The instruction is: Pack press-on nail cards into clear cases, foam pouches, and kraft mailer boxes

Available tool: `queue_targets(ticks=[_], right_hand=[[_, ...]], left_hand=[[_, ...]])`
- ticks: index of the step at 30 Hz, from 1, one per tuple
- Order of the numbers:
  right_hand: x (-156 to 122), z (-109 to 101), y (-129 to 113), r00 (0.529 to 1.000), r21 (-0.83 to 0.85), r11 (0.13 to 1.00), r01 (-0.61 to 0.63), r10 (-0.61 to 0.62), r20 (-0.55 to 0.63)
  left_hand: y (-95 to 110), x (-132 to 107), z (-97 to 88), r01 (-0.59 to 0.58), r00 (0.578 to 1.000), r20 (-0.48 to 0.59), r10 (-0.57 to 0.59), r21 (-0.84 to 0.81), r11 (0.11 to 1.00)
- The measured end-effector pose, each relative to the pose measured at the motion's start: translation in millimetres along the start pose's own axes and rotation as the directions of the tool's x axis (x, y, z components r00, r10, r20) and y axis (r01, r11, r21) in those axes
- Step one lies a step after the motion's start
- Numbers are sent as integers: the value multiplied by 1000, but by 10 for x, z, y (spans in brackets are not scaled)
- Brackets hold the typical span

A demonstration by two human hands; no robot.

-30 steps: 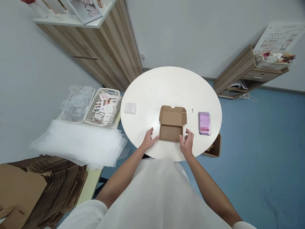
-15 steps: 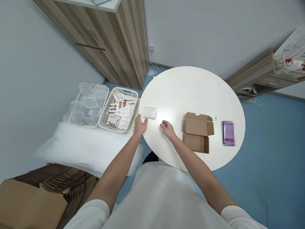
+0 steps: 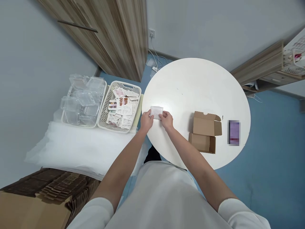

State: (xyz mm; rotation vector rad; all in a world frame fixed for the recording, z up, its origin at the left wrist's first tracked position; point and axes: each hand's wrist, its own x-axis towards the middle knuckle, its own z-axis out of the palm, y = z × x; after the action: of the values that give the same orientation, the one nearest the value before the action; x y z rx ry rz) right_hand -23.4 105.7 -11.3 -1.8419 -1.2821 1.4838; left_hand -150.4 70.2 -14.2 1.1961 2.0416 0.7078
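Observation:
Both hands hold a small translucent white packet [image 3: 156,111] at the left part of the round white table [image 3: 193,82]. My left hand [image 3: 146,121] grips its left edge, with the thumb on the near side. At the opposite edge, my right hand [image 3: 166,120] pinches it between thumb and fingers. What lies inside the packet is too pale and small to make out. An open brown cardboard box [image 3: 206,124] stands on the table to the right of my right hand, its lid folded back.
Left of the table are a white basket of printed cards [image 3: 103,116] and another of clear plastic boxes [image 3: 91,99]. White wrapping sheets [image 3: 71,143] lie nearer me, above flattened cardboard [image 3: 30,210]. A blurred-out purple item [image 3: 234,133] rests near the table's right edge.
My right hand has moved left and taken hold of the packet's right edge. The left hand has come in over the table onto its left edge. The camera view has shifted slightly.

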Motion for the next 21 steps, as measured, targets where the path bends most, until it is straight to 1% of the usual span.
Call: queue_targets(ticks=[2,4,5,7,9,10,12,14,15,17,19,21], right_hand=[[-11,-25,24,1000,5,1000,-10,10,12],[-39,-86,51,999,36,999,-29,28,34],[-60,-130,63,998,59,998,-38,35,49],[-114,-241,79,996,117,992,-49,40,84],[-191,-376,90,991,177,983,-46,24,129],[-238,-453,97,989,202,978,-41,11,150],[-348,-624,120,983,240,970,-30,-15,185],[-473,-823,164,979,254,967,-9,-44,200],[-539,-932,195,978,255,967,11,-64,200],[-673,-1171,277,976,243,968,66,-113,184],[-801,-1428,380,977,223,967,125,-159,141],[-915,-1692,500,978,189,967,168,-187,87]], left_hand=[[-21,-58,36,34,999,5,-34,-59,998],[-47,-126,86,113,994,22,-111,-189,975],[-57,-164,112,167,986,36,-163,-275,947],[-58,-251,157,274,960,82,-267,-453,848],[-23,-355,177,345,935,152,-319,-595,726],[9,-415,179,367,928,198,-317,-645,670],[102,-552,176,393,919,288,-268,-710,584],[227,-710,194,395,918,334,-212,-743,541],[298,-794,221,388,921,337,-195,-747,540],[454,-971,324,357,933,311,-182,-729,584],[622,-1146,491,304,950,265,-162,-689,658],[791,-1309,701,229,969,225,-103,-658,718]])
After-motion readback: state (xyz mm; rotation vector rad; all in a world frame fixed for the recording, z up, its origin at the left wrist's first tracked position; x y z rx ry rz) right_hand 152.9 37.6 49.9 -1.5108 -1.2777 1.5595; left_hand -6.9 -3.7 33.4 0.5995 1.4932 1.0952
